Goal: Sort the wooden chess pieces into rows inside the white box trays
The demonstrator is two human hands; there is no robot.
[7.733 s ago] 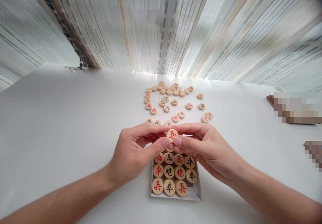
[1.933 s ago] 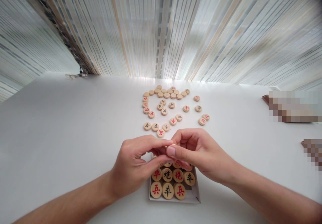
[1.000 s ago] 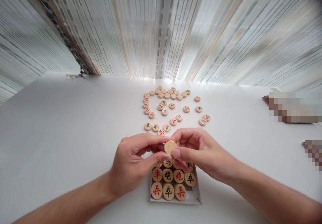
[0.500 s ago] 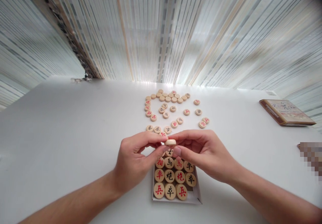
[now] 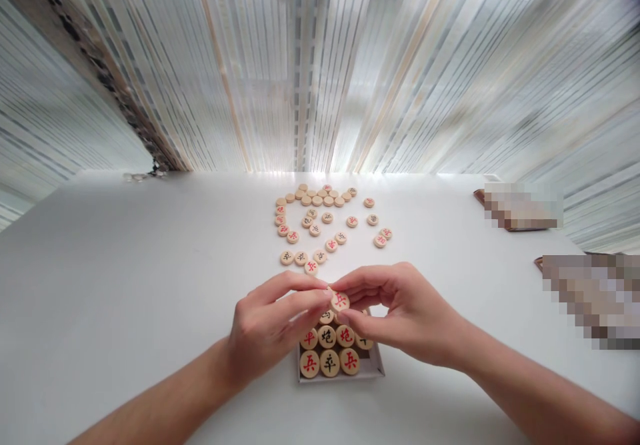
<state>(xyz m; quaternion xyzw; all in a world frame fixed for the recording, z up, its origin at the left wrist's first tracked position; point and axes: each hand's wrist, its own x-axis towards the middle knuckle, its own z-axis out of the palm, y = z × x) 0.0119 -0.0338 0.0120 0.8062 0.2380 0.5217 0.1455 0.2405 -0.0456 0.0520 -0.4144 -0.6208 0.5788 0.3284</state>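
Between my two hands, above an open box, is a round wooden Chinese chess piece (image 5: 341, 300) with its red character turned toward me. My right hand (image 5: 400, 315) pinches it between thumb and fingers. At its left edge, the closed fingertips of my left hand (image 5: 280, 318) grip it too. Below, the shallow white box (image 5: 376, 367) holds rows of larger-looking pieces with red or black characters, such as a black-marked piece (image 5: 329, 363). A gap shows in the box's near right corner. My hands hide its far part.
Many loose pieces lie scattered beyond the box, some face down (image 5: 317, 200), some face up, such as a red-marked piece (image 5: 311, 267). A flat box (image 5: 530, 222) and a blurred-out item (image 5: 580, 298) lie on the white table (image 5: 150, 285) at right. Striped curtains (image 5: 270, 65) hang behind.
The held piece was seen edge-on; now it is tilted so its red character shows. The view has shifted right, so the table things appear further left.
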